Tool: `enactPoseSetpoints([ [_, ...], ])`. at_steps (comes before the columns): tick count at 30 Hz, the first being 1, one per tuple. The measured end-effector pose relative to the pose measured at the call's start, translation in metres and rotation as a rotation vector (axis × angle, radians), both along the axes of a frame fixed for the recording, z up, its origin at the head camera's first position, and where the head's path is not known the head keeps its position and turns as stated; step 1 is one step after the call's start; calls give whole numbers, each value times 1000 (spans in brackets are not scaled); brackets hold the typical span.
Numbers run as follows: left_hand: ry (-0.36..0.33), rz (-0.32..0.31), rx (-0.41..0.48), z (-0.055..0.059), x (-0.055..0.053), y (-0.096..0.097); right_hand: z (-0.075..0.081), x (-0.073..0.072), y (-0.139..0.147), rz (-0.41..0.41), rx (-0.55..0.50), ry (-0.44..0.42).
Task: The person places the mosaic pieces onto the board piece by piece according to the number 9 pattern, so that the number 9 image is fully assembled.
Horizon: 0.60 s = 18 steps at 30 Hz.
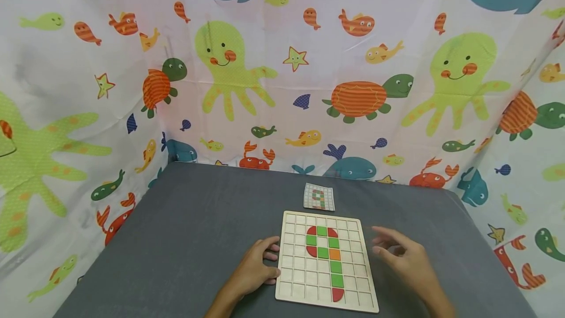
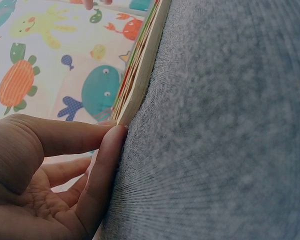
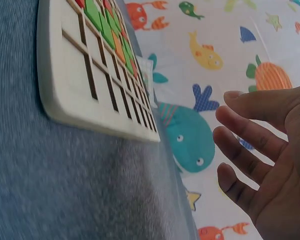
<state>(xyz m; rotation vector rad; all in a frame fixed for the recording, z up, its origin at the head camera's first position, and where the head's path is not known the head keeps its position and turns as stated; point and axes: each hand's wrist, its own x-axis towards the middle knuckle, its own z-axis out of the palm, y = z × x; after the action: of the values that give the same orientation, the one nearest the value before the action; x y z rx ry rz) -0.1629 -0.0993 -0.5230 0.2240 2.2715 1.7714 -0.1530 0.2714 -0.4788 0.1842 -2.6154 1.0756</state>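
Observation:
A square pale wooden grid board (image 1: pixel 299 263) lies on the dark grey table. Green squares (image 1: pixel 336 267), red rounded pieces (image 1: pixel 337 294) and one orange square (image 1: pixel 335 254) sit in its cells, forming a loop with a tail running toward the front. My left hand (image 1: pixel 252 268) is at the board's left edge, its thumb and fingertips spread along the rim; the left wrist view has these fingertips (image 2: pixel 110 134) right at the board's corner. Off the right edge hovers my right hand (image 1: pixel 408 261), fingers loosely bent and apart from the board, nothing in them (image 3: pixel 262 145).
Behind the board lies a small white card (image 1: pixel 319 197) printed with a grid and a similar coloured figure. A white curtain (image 1: pixel 282 126) with sea animals hangs around the back and sides of the grey table (image 1: pixel 198 225).

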Motion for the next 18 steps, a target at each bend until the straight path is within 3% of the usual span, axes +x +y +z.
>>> enactPoseSetpoints([
  [18, 13, 0, -1, 0, 0, 0, -13, -1, 36, -93, -17, -64],
])
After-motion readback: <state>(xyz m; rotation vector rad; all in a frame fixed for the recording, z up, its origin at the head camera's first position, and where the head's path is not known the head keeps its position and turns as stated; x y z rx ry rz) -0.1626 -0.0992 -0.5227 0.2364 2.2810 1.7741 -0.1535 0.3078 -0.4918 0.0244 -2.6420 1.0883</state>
